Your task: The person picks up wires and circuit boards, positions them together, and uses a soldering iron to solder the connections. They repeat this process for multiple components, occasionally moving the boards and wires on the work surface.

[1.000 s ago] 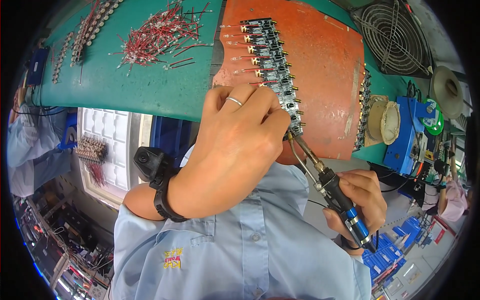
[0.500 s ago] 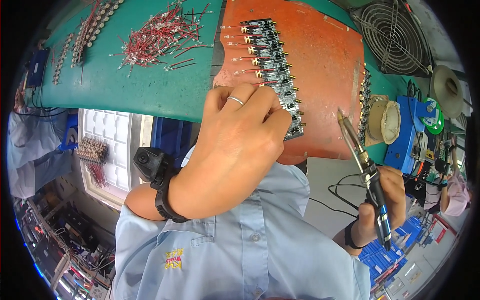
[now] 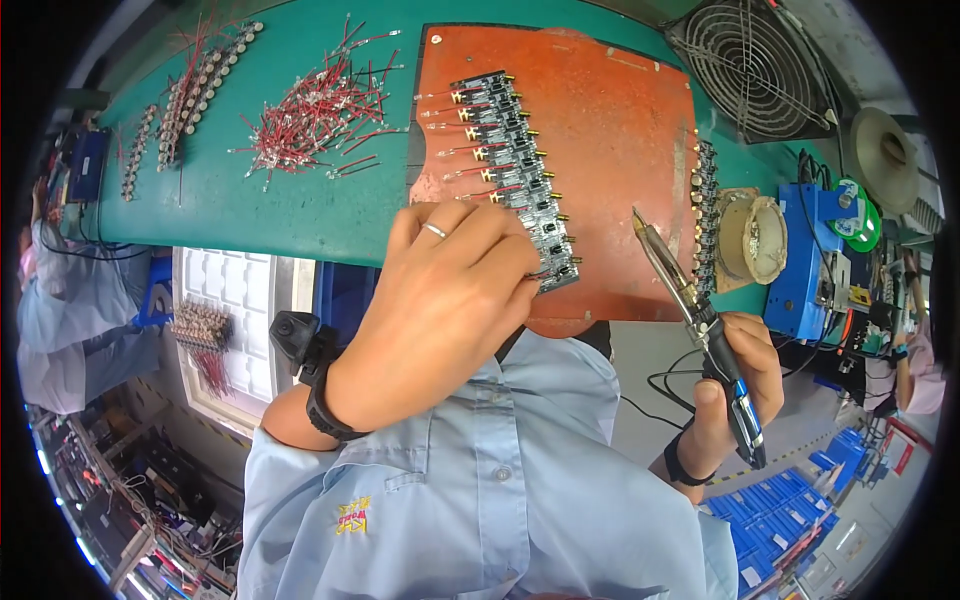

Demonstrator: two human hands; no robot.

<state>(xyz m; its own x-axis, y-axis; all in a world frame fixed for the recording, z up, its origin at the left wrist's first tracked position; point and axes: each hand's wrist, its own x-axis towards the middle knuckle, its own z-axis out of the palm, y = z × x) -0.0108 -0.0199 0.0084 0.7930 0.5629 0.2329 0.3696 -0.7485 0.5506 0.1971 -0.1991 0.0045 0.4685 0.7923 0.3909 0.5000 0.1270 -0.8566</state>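
A strip of small black circuit boards (image 3: pixel 535 185) with brass-coloured pins lies on an orange mat (image 3: pixel 610 120). Thin red-wired LEDs (image 3: pixel 458 152) stick out from its left side. My left hand (image 3: pixel 460 270) is over the strip's lower left part, fingers bent and pinched together. What they hold, if anything, is hidden beneath them. In my right hand (image 3: pixel 740 375) is a soldering iron (image 3: pixel 690 295), gripped by its dark handle, its tip pointing up and left. That tip hangs right of the strip, apart from it.
A pile of red-wired LEDs (image 3: pixel 315 125) lies on the green table (image 3: pixel 330 220). Rows of round metal parts (image 3: pixel 205 85) are at far left. Right of the mat stand another board strip (image 3: pixel 704 220), a round pot (image 3: pixel 765 240), a blue box (image 3: pixel 800 260) and a fan (image 3: pixel 755 70).
The whole view has shifted, with mat and boards now lower and further left. Against the strip, the iron's tip is slightly closer and higher. My left hand stays at the boards.
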